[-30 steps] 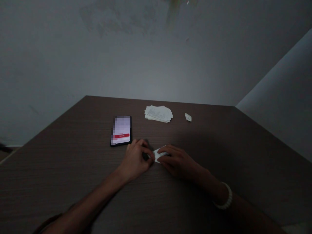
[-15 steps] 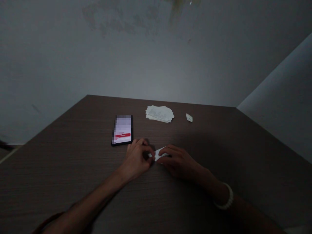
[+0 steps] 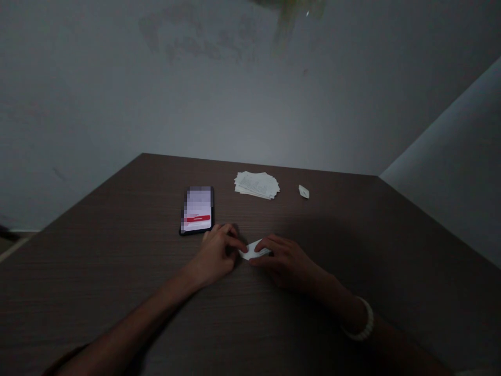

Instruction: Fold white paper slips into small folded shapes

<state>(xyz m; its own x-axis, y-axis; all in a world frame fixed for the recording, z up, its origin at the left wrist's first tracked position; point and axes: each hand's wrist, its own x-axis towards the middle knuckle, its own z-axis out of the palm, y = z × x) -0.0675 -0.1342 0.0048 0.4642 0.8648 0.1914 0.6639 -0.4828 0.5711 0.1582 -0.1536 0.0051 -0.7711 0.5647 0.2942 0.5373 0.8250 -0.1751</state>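
A small piece of white paper (image 3: 251, 251) lies between my two hands near the middle of the table; its outer ends are partly hidden by fingers. My left hand (image 3: 219, 249) grips its left end, with thumb and index finger closed there. From the other side, my right hand (image 3: 281, 257) holds the right part, index finger on top and thumb along the near edge. A pale bracelet (image 3: 367, 319) circles my right wrist.
Behind my left hand lies a phone (image 3: 198, 210) with a lit screen. Farther back are a fanned pile of printed paper slips (image 3: 257, 184) and a small folded paper (image 3: 303, 191). The brown table (image 3: 129, 250) meets a grey wall (image 3: 250, 104) at its far edge.
My left thumb has drawn back from the middle of the paper, so more of its left part shows. My right hand has barely moved, and the view has shifted slightly.
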